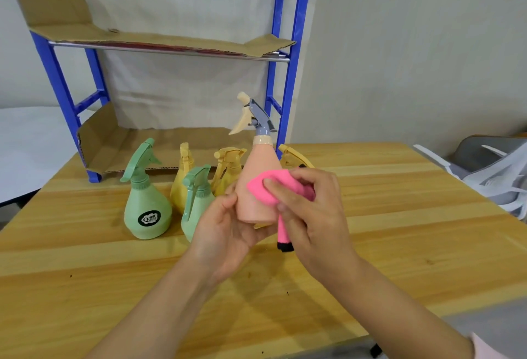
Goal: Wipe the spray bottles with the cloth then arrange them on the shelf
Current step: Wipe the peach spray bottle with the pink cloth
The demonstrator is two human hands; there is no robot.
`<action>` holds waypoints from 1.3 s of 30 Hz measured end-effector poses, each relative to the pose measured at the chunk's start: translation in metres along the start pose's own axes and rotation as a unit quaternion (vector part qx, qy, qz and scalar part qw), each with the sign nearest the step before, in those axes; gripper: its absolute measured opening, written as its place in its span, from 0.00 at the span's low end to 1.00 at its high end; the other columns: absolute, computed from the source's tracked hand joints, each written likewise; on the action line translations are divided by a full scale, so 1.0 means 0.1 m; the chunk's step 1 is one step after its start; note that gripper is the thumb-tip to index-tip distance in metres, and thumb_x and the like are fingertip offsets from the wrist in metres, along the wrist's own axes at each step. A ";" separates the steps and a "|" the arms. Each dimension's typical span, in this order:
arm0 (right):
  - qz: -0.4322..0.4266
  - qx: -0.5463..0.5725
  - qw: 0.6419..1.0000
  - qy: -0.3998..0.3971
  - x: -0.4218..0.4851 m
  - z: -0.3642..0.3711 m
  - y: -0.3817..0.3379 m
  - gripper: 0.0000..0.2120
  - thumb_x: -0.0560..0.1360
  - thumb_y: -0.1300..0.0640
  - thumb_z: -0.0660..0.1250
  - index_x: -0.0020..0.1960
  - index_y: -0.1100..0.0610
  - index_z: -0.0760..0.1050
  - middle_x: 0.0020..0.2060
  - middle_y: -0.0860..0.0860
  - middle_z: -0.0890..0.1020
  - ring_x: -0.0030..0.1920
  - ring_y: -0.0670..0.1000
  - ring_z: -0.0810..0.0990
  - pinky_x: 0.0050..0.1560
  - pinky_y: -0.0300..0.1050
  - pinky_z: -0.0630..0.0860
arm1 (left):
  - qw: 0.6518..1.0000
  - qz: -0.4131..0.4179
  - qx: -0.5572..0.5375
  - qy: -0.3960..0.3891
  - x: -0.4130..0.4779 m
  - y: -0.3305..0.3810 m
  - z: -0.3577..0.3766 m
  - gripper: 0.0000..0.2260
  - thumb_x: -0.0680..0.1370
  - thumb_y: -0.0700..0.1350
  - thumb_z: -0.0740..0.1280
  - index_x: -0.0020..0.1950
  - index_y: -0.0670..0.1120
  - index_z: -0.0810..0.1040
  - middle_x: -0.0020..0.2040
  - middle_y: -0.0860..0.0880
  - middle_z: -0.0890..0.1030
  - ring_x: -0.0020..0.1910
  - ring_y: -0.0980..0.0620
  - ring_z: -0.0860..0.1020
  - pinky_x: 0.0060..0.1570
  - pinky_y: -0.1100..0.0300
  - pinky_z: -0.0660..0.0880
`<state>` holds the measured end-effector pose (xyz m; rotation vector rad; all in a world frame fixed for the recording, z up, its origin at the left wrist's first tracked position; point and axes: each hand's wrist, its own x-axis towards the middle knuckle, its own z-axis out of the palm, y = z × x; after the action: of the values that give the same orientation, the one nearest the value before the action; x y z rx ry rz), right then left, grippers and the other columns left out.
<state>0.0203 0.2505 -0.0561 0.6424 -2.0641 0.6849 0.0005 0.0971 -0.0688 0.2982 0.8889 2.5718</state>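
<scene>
Six spray bottles show, by my count, and one is off the counter [399,216]: the peach bottle [255,187], which my left hand [225,233] grips low, fingers curled round its base from the near left side. Its long axis stands nearly upright between my two hands. The grey-and-cream trigger head rises above my fingers, with the nozzle aimed away from me and to the left.

My right hand [310,216] pinches the pink cloth [268,187] and presses it flat on the bottle's right flank. A black-tipped tail of the cloth hangs below my palm. The right hand does the rubbing and the left does the holding, so turning the bottle would fall to the left, I think.

Beyond my left hand the other bottles stand on the counter in a close cluster. Of the two green ones, the labelled green bottle [147,210] is farthest left and the second green bottle [196,201] is just behind my left knuckles. Three yellow bottles [228,170] stand behind them, one half hidden by my right hand.

The blue shelf [171,51], lined with cardboard, lies past the cluster, ahead of my left hand. That hand has the shorter reach for placing.

The only writing is on the labelled green bottle. It is a black oval badge with white lettering that starts with a large Q. I cannot read the rest.
</scene>
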 end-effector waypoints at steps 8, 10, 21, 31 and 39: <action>0.136 0.001 0.989 -0.055 0.46 -0.05 0.04 0.19 0.76 0.56 0.59 0.65 0.50 0.76 0.57 0.46 0.66 0.59 0.48 0.65 0.60 0.30 0.62 | 0.997 0.020 0.068 -0.036 0.01 -0.08 -0.04 0.39 0.57 0.45 0.82 0.65 0.44 0.73 0.56 0.43 0.81 0.52 0.46 0.81 0.44 0.53 0.80; 0.142 0.027 0.987 -0.074 0.42 -0.04 0.01 0.19 0.76 0.56 0.59 0.65 0.49 0.76 0.57 0.47 0.67 0.60 0.48 0.65 0.61 0.32 0.62 | 0.997 0.017 0.077 -0.027 0.02 -0.08 -0.03 0.43 0.54 0.47 0.83 0.65 0.38 0.71 0.54 0.40 0.82 0.51 0.45 0.81 0.46 0.53 0.80; 0.001 -0.026 0.999 -0.022 -0.12 0.02 -0.05 0.17 0.79 0.57 0.61 0.68 0.54 0.73 0.60 0.51 0.68 0.58 0.52 0.67 0.59 0.37 0.66 | 0.995 0.050 0.076 0.034 0.10 -0.09 -0.03 0.46 0.57 0.55 0.81 0.69 0.40 0.67 0.61 0.37 0.78 0.57 0.41 0.79 0.47 0.52 0.79; 0.073 -0.012 0.997 -0.022 0.04 -0.05 0.06 0.18 0.78 0.57 0.59 0.67 0.54 0.75 0.57 0.51 0.70 0.57 0.51 0.68 0.62 0.32 0.62 | 0.991 0.056 0.114 -0.039 0.06 -0.08 -0.09 0.22 0.70 0.39 0.60 0.63 0.47 0.73 0.51 0.50 0.84 0.49 0.55 0.81 0.44 0.61 0.79; 0.141 -0.016 0.987 -0.081 0.21 -0.04 -0.03 0.21 0.78 0.50 0.55 0.70 0.49 0.71 0.59 0.50 0.69 0.59 0.49 0.64 0.61 0.31 0.59 | 0.990 0.063 0.122 -0.036 0.07 -0.13 -0.08 0.39 0.61 0.51 0.80 0.69 0.52 0.69 0.63 0.45 0.77 0.55 0.45 0.79 0.48 0.47 0.79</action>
<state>0.0140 0.2470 -0.0356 0.4005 -2.3387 0.7791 -0.0044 0.1051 -0.0825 0.5295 1.1957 2.5469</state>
